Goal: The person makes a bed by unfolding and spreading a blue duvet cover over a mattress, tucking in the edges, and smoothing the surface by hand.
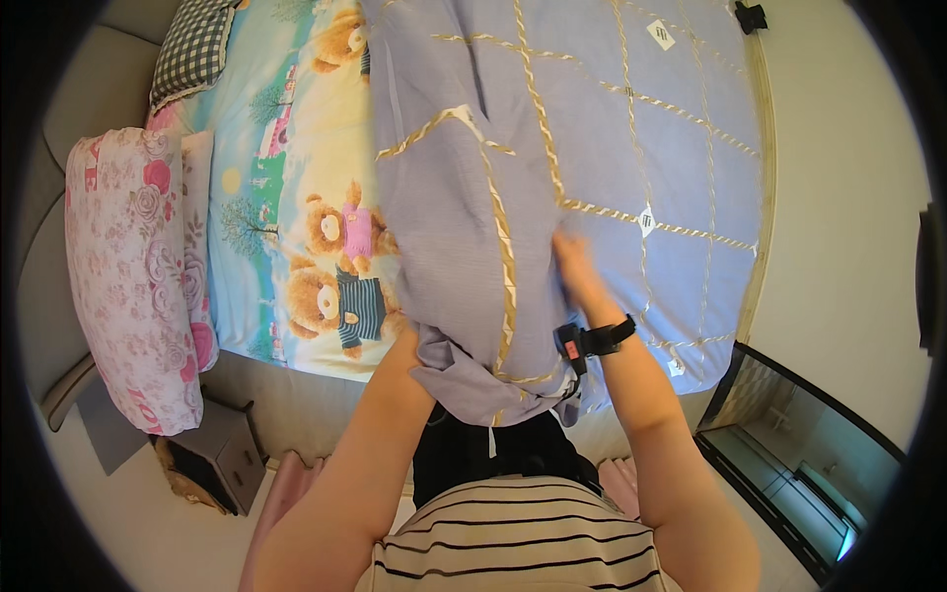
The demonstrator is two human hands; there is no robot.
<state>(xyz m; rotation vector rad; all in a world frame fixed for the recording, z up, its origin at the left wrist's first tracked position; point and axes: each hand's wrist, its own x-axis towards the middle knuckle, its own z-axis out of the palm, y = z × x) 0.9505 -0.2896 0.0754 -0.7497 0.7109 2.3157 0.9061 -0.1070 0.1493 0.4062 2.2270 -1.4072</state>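
A purple-blue quilt with gold-and-white rope-pattern lines lies over the right part of the bed, its near part folded or bunched. My right hand, blurred, is at the edge of the folded layer; whether its fingers grip the cloth cannot be told. A black device is strapped to that wrist. My left forearm reaches under the quilt's left edge, and the cloth hides my left hand. Left of the quilt shows a bed sheet printed with teddy bears and trees.
Rose-print pillows and a checked pillow lie at the headboard. A grey nightstand stands lower left, a wall-side television lower right. Pink curtains hang close behind me.
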